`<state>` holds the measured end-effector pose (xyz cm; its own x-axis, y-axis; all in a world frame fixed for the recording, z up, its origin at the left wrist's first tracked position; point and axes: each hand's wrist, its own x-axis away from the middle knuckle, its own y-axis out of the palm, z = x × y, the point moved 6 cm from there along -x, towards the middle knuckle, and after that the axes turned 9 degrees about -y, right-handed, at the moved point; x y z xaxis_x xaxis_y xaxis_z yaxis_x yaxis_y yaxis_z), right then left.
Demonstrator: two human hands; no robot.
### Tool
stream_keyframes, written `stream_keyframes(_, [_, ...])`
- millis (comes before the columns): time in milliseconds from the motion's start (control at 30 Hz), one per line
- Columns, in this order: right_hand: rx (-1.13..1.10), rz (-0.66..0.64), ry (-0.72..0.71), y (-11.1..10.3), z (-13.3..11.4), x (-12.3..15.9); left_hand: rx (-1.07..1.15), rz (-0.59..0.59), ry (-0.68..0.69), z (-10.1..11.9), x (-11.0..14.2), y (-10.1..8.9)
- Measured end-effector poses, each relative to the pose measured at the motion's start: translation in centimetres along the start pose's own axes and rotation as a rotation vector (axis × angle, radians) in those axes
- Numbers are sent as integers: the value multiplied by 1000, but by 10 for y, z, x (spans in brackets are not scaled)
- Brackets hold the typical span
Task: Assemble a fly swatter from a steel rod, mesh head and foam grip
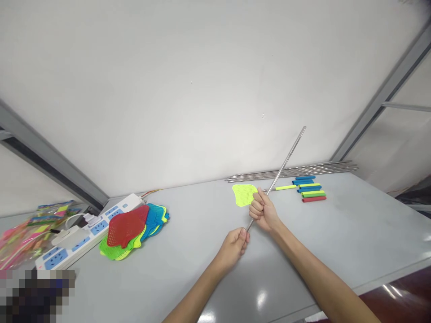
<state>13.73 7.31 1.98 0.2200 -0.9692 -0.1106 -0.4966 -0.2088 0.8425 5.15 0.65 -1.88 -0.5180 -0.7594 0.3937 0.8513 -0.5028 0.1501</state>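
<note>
A thin metal telescopic rod (286,160) slants up to the right above the table, held in both hands. My left hand (235,246) pinches its lower end. Just above, my right hand (263,210) is wrapped round the rod with the fingers curled. Behind my right hand lies a yellow fly swatter head (243,195) with fine holes, and a yellow grip (285,188) lies to its right in line with it. My right fingers cover part of the stretch between them.
Coloured tube grips (313,194) lie at the right, below a bundle of metal rods (323,169) along the wall. Left stand a pile of swatter heads (128,226), a white power strip (111,213) and plastic packets (30,233). The grey table (191,233) meets the wall behind.
</note>
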Motion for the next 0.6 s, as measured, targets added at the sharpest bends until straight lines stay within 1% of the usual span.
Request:
stream_keyframes(267, [9, 11, 18, 3, 5, 1, 68, -45, -62, 0, 1, -1])
stream_keyframes(600, [27, 32, 42, 5, 10, 4, 100, -71, -81, -2, 0, -1])
